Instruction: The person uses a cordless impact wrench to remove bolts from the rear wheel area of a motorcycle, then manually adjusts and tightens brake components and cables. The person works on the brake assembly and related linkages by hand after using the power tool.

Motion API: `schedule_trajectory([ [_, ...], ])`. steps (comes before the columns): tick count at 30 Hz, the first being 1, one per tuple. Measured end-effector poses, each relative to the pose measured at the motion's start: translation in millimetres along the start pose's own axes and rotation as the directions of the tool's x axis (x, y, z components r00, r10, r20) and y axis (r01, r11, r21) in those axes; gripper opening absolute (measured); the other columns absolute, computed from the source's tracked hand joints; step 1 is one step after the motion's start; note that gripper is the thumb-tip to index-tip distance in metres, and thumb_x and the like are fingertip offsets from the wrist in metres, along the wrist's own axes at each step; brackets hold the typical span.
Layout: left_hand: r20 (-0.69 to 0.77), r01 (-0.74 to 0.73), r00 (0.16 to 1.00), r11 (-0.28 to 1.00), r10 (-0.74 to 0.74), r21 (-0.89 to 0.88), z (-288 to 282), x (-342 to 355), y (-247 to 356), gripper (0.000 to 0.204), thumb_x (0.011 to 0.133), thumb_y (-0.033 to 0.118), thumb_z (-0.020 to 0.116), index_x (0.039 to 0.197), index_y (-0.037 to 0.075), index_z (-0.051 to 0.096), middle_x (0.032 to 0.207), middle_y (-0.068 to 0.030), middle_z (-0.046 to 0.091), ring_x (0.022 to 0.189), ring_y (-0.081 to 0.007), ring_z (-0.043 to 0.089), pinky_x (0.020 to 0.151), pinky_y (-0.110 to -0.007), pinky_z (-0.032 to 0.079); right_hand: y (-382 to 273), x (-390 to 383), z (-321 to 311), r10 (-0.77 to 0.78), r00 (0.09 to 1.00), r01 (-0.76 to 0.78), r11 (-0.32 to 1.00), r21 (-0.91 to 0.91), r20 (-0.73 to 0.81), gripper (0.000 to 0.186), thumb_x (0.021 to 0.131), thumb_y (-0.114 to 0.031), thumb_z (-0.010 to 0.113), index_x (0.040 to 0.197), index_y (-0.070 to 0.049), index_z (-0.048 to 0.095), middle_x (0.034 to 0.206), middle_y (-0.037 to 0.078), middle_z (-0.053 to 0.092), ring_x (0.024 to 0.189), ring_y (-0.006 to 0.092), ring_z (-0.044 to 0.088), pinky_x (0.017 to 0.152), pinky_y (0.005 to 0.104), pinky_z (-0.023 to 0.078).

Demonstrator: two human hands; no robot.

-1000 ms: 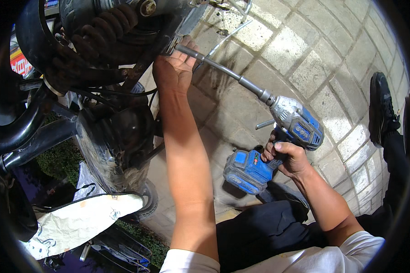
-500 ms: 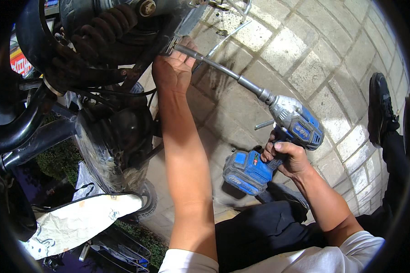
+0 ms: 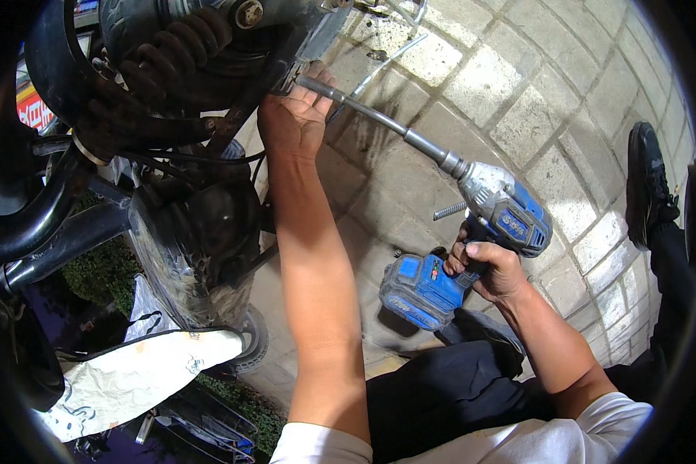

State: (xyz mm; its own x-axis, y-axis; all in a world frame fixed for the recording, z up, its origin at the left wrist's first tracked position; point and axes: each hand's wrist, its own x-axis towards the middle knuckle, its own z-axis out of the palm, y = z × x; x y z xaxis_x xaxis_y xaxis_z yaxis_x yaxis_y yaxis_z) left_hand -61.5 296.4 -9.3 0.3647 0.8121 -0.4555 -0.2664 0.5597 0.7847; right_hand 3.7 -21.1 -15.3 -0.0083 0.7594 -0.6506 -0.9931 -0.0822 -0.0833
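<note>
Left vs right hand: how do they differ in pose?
Left hand shows its palm, fingers partly behind the metal extension; right hand holds the impact wrench, fingers curled. Left hand is up beside the dark vehicle parts; right hand is away from them. Both are bare.

Outdoor repair spot: pale paving bricks (image 3: pixel 518 81) underfoot, green shrubs (image 3: pixel 100 267) beyond, rusty coil spring (image 3: pixel 184 48) among vehicle parts (image 3: pixel 69 238), blue cordless impact wrench (image 3: pixel 512 213) nearby.

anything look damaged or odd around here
Yes: the thick brown metal coil spring at upper left looks rusty, its surface dull and rough, unlike the glossy black metal tube lower down. Nothing else clearly stands out.
</note>
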Motion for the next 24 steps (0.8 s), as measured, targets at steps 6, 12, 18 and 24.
schedule_trajectory([
  [6, 0.008, -0.006, 1.000, 1.000, 0.007, -0.018, -0.6, 0.5, -0.5, 0.036, 0.092, 0.027, 0.047, 0.117, 0.002, 0.054, 0.122, -0.0179, 0.051, 0.113, -0.0334, 0.049, 0.100, -0.050, 0.039, -1.7, -0.4, 0.9, 0.032, 0.999, -0.032, 0.999, 0.043, 0.008, 0.028, 0.073, -0.012, 0.064, 0.096, -0.002, 0.053, 0.070, 0.008, 0.053, 0.065, 0.0192, 0.051, 0.069, 0.0358, 0.044],
  [12, 0.042, -0.026, 0.999, 1.000, 0.025, 0.013, -2.0, 1.1, -1.1, 0.035, 0.092, 0.027, 0.047, 0.117, 0.002, 0.054, 0.123, -0.0180, 0.051, 0.115, -0.0336, 0.048, 0.100, -0.050, 0.039, -0.9, 0.0, 1.3, 0.030, 1.000, -0.030, 0.998, 0.047, 0.002, 0.028, 0.072, -0.012, 0.064, 0.096, -0.002, 0.053, 0.070, 0.008, 0.054, 0.064, 0.0189, 0.051, 0.067, 0.0360, 0.044],
  [18, 0.008, 0.001, 1.000, 1.000, -0.001, -0.023, -0.9, -1.1, -0.1, 0.035, 0.092, 0.026, 0.049, 0.117, 0.002, 0.054, 0.123, -0.0183, 0.051, 0.115, -0.0336, 0.047, 0.100, -0.051, 0.039, -2.8, -1.4, 2.5, 0.072, 0.997, -0.071, 0.993, 0.097, -0.001, 0.028, 0.071, -0.012, 0.064, 0.095, -0.002, 0.053, 0.069, 0.008, 0.053, 0.064, 0.0192, 0.051, 0.067, 0.0359, 0.044],
  [24, -0.034, -0.029, 0.999, 0.999, 0.028, -0.015, 2.9, -1.1, -0.8, 0.035, 0.095, 0.025, 0.043, 0.116, -0.001, 0.053, 0.114, -0.0217, 0.057, 0.103, -0.0339, 0.056, 0.095, -0.049, 0.043, -4.8, -1.7, 3.5, 0.029, 1.000, -0.029, 0.999, 0.018, -0.005, 0.027, 0.072, -0.013, 0.065, 0.095, -0.002, 0.053, 0.069, 0.007, 0.052, 0.064, 0.0192, 0.051, 0.068, 0.0362, 0.044],
])
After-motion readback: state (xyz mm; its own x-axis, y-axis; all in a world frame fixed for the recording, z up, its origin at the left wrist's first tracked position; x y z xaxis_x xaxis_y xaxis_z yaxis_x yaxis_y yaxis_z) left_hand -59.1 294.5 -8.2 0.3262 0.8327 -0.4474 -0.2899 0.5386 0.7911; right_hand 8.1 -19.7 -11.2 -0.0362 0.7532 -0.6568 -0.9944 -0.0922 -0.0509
